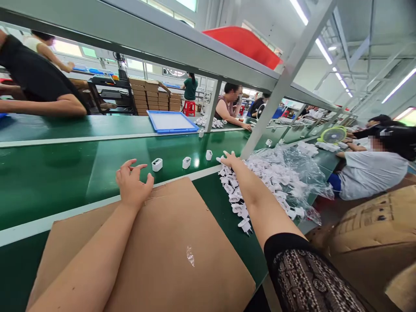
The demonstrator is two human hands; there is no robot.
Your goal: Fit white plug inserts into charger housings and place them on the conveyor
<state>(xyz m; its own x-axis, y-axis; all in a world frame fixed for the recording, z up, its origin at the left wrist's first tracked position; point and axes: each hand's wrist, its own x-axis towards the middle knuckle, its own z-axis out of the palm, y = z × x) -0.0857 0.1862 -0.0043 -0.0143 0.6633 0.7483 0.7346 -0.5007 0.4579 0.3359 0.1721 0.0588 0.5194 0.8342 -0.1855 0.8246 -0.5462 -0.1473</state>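
My left hand [133,185] hovers at the belt's near edge, fingers curved and apart, with nothing in it. Just right of its fingertips a white charger housing [157,164] stands on the green conveyor belt [113,162]. Two more housings follow along the belt, a middle one [186,163] and one farther right [209,154]. My right hand [230,160] is stretched out, fingers spread, beside the left edge of a heap of white plug parts [232,190]. No held part can be made out there. A cardboard sheet [182,242] lies beneath my left forearm.
A clear plastic bag [305,173] lies over the heap's right side. Across the belt is a blue-rimmed tray [172,121]. A metal post [276,108] and overhead shelf [156,34] frame the station. Co-workers sit across and at right, near large cardboard boxes [373,229].
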